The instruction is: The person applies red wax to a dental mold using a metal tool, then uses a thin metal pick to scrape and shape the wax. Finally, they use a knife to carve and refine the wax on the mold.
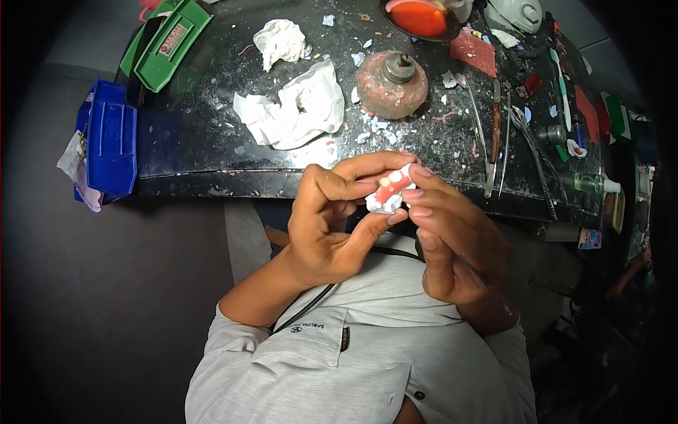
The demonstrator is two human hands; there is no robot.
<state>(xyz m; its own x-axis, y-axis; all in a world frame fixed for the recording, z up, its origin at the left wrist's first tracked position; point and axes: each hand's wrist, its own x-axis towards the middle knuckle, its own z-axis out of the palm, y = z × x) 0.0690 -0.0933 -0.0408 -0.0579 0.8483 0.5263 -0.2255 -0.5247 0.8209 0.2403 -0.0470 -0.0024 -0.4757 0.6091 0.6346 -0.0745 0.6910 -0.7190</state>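
- Currently, a small white, lumpy piece with a smooth pink band and pale tooth-shaped parts [390, 189] sits raised between two bare hands, near the front edge of the speckled black tabletop [183, 152].
- The left hand [328, 226] grips this piece, its thumb at the lower edge and fingers along the upper edge.
- The right hand [459, 237] has bent fingers, with fingertips at the piece's 3 o'clock side; whether they pinch it, I cannot tell.
- Taking the piece as the dial's centre, a round, pink-stained burner with a metal neck [392, 85] stands at 12 o'clock, and a dark-rimmed bowl of orange-red material [424, 18] lies beyond it.
- Crumpled white tissue [311, 106] lies between 10 and 11 o'clock.
- A green plastic bin [173, 46] is at 10 o'clock, a blue plastic bin [113, 145] between 9 and 10.
- A flat pink sheet [473, 51] lies at 1 o'clock.
- A brown-handled metal knife [496, 120] lies near 2 o'clock, beside slim metal tools.
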